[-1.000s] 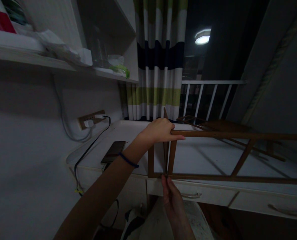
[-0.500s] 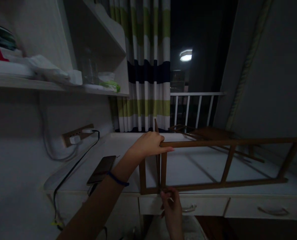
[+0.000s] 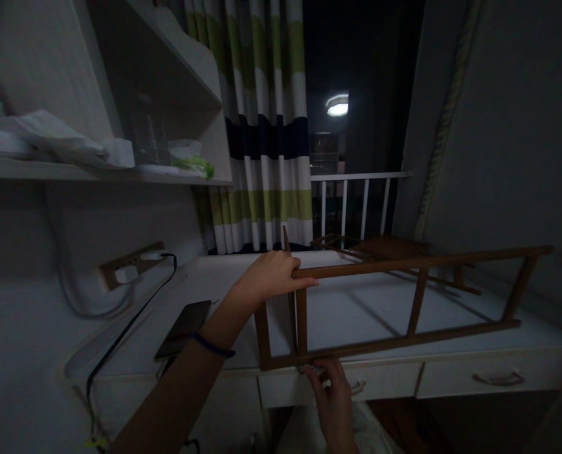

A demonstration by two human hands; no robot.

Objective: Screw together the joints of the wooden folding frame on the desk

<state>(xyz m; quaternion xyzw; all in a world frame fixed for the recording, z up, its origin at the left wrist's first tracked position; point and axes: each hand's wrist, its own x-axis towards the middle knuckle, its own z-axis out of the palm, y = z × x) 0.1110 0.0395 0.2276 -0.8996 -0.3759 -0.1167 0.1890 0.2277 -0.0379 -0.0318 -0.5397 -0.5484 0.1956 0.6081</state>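
Note:
A brown wooden frame (image 3: pixel 417 302) with crossbars, like a ladder on its side, stands on edge along the front of the white desk. My left hand (image 3: pixel 272 275) is wrapped over its upper left corner, where another wooden piece joins it. Below, my right hand (image 3: pixel 334 392) is pinched at the frame's lower rail near that joint. Something small and shiny shows at its fingertips, too dark to name. A thin upright wooden slat (image 3: pixel 286 238) rises behind my left hand.
More wooden parts (image 3: pixel 389 246) lie at the back right of the desk (image 3: pixel 236 268). A dark tablet-like device (image 3: pixel 184 328) rests left of my forearm. Plugs and a black cable (image 3: pixel 134 315) run from the wall socket (image 3: pixel 111 272). A shelf (image 3: pixel 167 176) overhangs the left side.
The view has shifted slightly, so the frame's right end sits further left and a little higher. Both hands keep their places on the frame; the right hand's fingers have turned slightly.

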